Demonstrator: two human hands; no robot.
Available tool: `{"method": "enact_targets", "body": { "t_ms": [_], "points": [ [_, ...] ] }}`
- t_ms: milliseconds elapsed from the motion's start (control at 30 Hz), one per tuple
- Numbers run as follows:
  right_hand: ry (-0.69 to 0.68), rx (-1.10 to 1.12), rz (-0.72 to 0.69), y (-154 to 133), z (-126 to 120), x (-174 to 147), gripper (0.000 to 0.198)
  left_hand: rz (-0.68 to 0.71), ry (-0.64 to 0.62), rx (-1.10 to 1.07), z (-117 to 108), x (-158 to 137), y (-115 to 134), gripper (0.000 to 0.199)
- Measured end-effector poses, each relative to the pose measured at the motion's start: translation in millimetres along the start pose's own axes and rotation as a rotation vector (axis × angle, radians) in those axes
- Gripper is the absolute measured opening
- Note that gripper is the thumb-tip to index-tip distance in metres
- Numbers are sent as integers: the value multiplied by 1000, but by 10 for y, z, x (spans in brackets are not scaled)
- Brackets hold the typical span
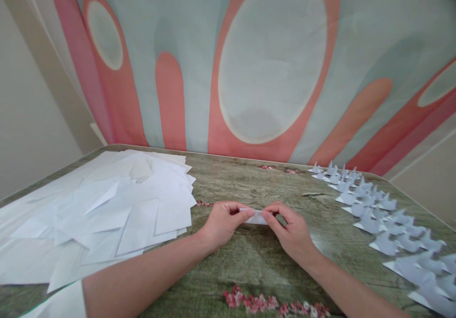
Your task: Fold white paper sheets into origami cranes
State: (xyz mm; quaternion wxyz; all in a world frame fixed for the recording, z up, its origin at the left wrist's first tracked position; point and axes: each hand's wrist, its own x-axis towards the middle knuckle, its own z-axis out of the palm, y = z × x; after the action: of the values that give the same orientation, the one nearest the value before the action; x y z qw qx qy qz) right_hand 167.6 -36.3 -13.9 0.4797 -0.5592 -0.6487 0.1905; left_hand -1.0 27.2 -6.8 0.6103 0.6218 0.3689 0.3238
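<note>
A small strip of folded white paper [257, 219] is held level over the middle of the table. My left hand [224, 220] pinches its left end, thumb on the near side and fingers behind. At the other end my right hand [287, 223] grips it the same way, with thumb and forefinger closed on the paper. The thumbs are a short distance apart along the top edge. The back of the paper and some fingertips are hidden.
A broad, loose pile of white paper sheets [142, 218] covers the table's left side. Rows of folded white paper birds [359, 197] stand along the right. The wood-patterned tabletop [228, 180] with printed pink flowers [249, 300] ends at a patterned wall [199, 71].
</note>
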Motion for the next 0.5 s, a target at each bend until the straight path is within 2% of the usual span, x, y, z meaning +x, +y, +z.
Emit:
{"method": "enact_targets", "body": {
  "t_ms": [500],
  "points": [
    [-4,23,-1,15,9,14,13,-8,2,-7,4,6,-25,26]
  ]
}}
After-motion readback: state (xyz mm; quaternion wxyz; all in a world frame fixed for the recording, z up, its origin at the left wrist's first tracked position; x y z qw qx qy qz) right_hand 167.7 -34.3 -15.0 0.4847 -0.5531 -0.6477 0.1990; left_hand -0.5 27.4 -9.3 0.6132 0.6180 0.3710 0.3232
